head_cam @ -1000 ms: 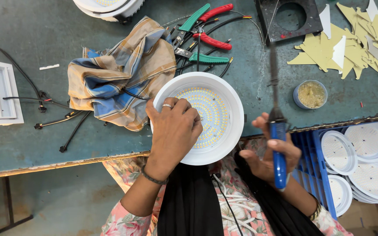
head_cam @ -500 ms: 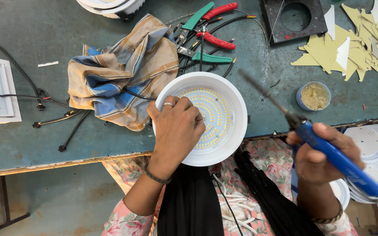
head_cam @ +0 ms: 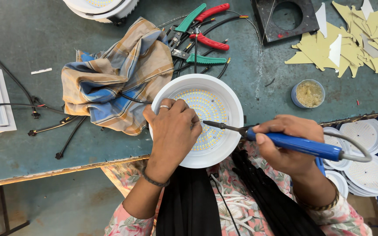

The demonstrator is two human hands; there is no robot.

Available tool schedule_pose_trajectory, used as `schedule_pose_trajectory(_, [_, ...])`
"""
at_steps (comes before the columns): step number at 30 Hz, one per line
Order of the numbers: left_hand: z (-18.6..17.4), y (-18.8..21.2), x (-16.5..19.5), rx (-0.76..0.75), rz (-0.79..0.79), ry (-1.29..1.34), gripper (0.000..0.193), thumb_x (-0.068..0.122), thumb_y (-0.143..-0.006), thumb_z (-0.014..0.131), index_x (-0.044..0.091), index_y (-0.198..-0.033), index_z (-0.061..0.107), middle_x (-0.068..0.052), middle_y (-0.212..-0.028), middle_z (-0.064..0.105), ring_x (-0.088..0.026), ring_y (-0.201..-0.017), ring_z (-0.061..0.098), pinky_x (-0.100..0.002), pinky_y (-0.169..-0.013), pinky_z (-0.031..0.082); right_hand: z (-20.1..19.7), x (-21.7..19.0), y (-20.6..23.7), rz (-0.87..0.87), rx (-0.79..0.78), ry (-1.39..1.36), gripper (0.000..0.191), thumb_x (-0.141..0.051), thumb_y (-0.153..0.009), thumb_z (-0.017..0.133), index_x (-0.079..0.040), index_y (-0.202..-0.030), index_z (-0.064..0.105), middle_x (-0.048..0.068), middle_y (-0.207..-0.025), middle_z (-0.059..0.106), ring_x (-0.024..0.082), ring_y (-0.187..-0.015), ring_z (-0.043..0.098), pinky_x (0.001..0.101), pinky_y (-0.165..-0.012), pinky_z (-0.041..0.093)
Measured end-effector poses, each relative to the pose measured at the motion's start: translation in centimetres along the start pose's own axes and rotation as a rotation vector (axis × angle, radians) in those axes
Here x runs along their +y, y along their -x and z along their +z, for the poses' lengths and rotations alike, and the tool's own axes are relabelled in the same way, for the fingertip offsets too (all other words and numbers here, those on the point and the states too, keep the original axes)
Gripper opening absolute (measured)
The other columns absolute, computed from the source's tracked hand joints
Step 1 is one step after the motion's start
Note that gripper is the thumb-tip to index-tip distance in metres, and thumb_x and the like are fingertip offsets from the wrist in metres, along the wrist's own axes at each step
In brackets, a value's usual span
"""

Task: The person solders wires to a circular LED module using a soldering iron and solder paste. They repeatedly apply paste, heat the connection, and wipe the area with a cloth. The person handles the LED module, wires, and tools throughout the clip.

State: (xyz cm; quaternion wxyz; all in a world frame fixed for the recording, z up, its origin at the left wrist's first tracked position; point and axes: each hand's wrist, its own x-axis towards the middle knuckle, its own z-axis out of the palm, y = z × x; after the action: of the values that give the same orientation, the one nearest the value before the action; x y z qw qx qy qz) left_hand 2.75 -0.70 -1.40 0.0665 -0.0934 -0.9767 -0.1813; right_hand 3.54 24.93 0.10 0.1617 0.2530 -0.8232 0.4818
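Note:
A round white lamp housing with a disc of small yellow diodes lies at the near edge of the green table. My left hand rests on its left half, fingers curled down onto the disc, a ring on one finger. My right hand grips a blue-handled soldering iron. Its dark tip reaches onto the disc beside my left fingers. A grey cord runs off the handle to the right.
A crumpled checked cloth lies left of the lamp, with black wires beneath. Red and green pliers lie behind. A small flux tub, yellow card scraps and a black square frame sit at right. White lamp discs are stacked lower right.
My right hand swung the soldering iron from upright down to level and brought its tip onto the diode disc. My left hand stayed on the lamp.

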Motion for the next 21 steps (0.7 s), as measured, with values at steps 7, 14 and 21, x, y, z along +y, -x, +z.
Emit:
schedule_pose_trajectory(7, [0.0,0.0,0.0,0.011,0.003,-0.009,0.008,0.024,-0.072,0.077,0.019,-0.067,0.074,0.002,-0.085,0.067,-0.026,-0.099,0.060,-0.056,-0.082,0.030,0.5,-0.8,-1.5,-0.028,-0.053,0.013,0.008,-0.005,-0.080,0.074,0.000,-0.084,0.070,0.008,-0.071,0.069,0.016,-0.051,0.057,0.0298,-0.049,0.043])
schedule_pose_trajectory(14, [0.1,0.1,0.0,0.021,0.005,-0.020,0.008,0.024,-0.075,0.076,0.019,-0.069,0.074,0.002,-0.085,0.067,-0.026,-0.099,0.060,-0.055,-0.081,0.030,0.2,-2.1,-2.7,-0.109,-0.166,0.029,0.007,-0.009,-0.085,0.075,-0.005,-0.085,0.070,0.005,-0.080,0.072,0.018,-0.061,0.066,0.0302,-0.056,0.050])
schedule_pose_trajectory(21, [-0.2,0.0,0.1,0.005,-0.002,-0.015,0.009,0.025,-0.074,0.076,0.018,-0.068,0.074,0.001,-0.084,0.066,-0.027,-0.098,0.059,-0.055,-0.082,0.030,0.3,-2.8,-3.1,-0.136,-0.125,0.052,0.008,-0.008,-0.081,0.076,-0.004,-0.081,0.069,0.007,-0.077,0.073,0.018,-0.056,0.064,0.0305,-0.052,0.047])
